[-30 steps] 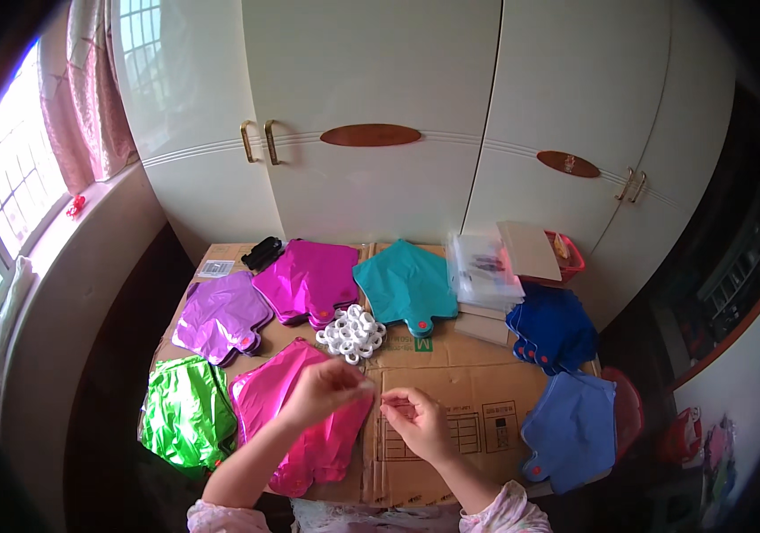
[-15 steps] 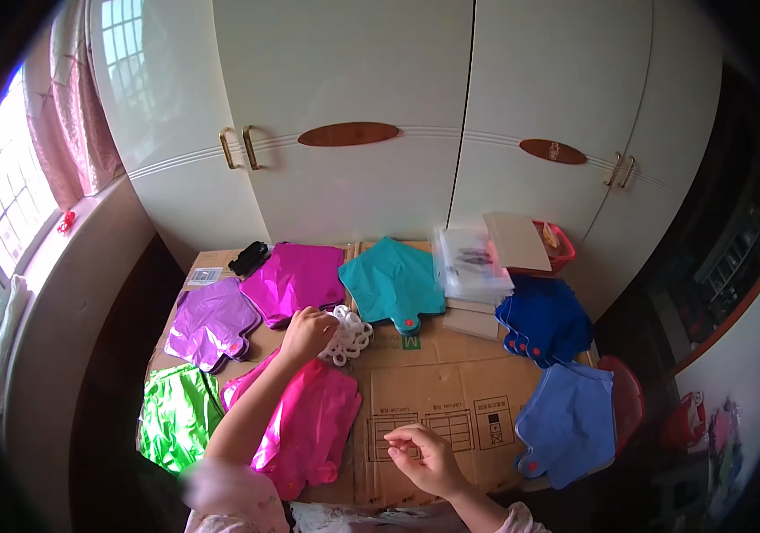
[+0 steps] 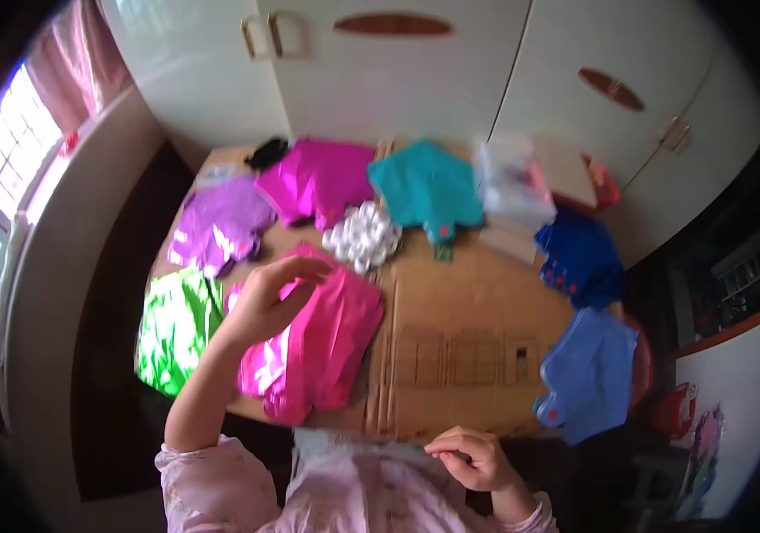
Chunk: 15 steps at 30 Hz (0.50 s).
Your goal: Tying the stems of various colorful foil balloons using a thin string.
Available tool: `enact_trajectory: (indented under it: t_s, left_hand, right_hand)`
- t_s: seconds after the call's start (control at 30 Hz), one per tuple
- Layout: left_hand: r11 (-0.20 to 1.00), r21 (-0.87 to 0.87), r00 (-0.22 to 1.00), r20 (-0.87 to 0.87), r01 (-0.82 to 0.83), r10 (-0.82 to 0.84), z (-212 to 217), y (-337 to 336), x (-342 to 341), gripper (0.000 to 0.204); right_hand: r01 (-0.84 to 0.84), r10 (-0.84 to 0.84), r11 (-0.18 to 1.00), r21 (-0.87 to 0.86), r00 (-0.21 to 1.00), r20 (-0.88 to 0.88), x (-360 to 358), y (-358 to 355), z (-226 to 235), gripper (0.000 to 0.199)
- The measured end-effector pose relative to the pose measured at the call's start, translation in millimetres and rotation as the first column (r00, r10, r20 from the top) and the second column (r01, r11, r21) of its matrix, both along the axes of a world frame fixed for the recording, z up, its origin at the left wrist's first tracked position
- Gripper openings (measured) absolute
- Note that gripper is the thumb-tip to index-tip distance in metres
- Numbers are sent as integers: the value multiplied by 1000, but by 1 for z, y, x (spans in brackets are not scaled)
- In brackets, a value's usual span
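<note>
My left hand (image 3: 275, 298) hovers over a stack of hot-pink foil sheets (image 3: 331, 338), which look like flat foil balloons. Its fingers are stretched, the thumb stands apart, and nothing shows in it. Just beyond its fingertips lies a heap of white ring-shaped pieces (image 3: 364, 235). My right hand (image 3: 476, 459) is at the table's front edge, its fingers loosely bent with a gap to the thumb. I see nothing in it. Similar foil stacks lie around: green (image 3: 175, 329), lilac (image 3: 224, 218), magenta (image 3: 322, 178) and teal (image 3: 424, 186). The picture is blurred.
Cardboard (image 3: 460, 302) covers the table. On the right lie dark blue (image 3: 582, 253) and light blue (image 3: 588, 373) foil stacks. Clear plastic bags (image 3: 513, 186) and a red basket (image 3: 604, 182) stand at the back right, a black object (image 3: 267, 154) at the back left. White cabinets (image 3: 406, 80) rise behind.
The view has tilted down, so the table sits higher in the picture. My left hand has drawn back from the white rings; my right hand has come back toward my body.
</note>
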<state>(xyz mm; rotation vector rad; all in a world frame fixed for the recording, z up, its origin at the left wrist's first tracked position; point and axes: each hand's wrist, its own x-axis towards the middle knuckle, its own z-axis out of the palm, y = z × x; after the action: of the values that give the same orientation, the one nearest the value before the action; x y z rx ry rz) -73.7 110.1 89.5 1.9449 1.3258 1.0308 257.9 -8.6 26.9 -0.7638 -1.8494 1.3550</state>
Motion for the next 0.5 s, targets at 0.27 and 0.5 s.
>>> enact_trajectory:
  t_s: [0.27,0.5]
  left_hand:
    - [610,-426,733,239,668,-637,-43,-145,-2,21]
    - [843,-491,958,-273,-219,89,-204,-193,-16,37]
  right_hand:
    - [-137,183,981,-139,893,412,-14,-40,-110,22]
    - [-147,-66,968,201,626,777,-34,-46,-146,30]
